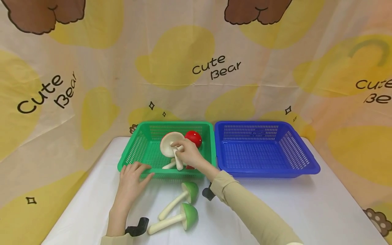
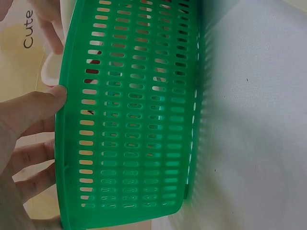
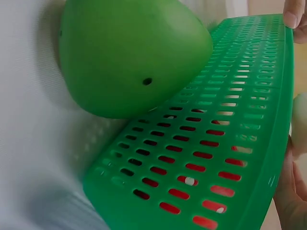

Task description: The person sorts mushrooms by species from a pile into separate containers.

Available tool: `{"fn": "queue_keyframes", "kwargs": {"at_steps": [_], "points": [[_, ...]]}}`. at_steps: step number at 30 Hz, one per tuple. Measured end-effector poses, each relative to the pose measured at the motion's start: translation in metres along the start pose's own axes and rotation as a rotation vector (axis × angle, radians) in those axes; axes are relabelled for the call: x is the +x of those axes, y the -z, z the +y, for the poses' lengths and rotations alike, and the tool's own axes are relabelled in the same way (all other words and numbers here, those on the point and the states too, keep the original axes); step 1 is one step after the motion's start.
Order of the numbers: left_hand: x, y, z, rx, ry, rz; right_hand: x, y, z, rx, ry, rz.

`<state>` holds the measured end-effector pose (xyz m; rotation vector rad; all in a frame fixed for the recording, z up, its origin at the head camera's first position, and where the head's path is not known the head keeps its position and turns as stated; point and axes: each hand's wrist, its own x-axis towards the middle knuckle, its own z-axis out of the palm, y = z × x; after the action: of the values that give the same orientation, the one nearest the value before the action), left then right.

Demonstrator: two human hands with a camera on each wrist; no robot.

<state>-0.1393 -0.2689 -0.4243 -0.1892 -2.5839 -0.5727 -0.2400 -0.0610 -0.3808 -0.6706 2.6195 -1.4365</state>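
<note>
Inside the green basket (image 1: 122,163), my right hand (image 1: 192,156) pinches a toy mushroom (image 1: 166,147) by its white stem. Its pale cap underside faces me, with a thin reddish edge. Beside it lies a red toy mushroom (image 1: 193,137) with white dots. Another pale stem (image 1: 168,166) shows below, partly hidden. My left hand (image 1: 130,183) holds the basket's near left rim; in the left wrist view the thumb (image 2: 57,96) is on the rim's near side, fingers behind it. Two green-capped toy mushrooms, a farther one (image 1: 191,192) and a nearer one (image 1: 190,216), lie on the table before the basket.
A blue basket (image 1: 312,168) with nothing inside stands against the green one on the right. Both sit on a white-covered table (image 1: 275,207) before a patterned cloth backdrop (image 1: 174,58). Black wrist-mounted pieces show near each hand.
</note>
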Motion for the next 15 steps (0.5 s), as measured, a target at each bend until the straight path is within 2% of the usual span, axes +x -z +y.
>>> {"fn": "queue_keyframes", "kwargs": {"at_steps": [11,15], "points": [[0.0,-0.002,-0.004,-0.003,-0.011,0.015,0.017,-0.022,-0.004,-0.007,-0.039,-0.003],[0.0,-0.002,-0.003,-0.013,-0.014,0.017,0.019,-0.03,-0.003,-0.076,-0.024,-0.021]]}}
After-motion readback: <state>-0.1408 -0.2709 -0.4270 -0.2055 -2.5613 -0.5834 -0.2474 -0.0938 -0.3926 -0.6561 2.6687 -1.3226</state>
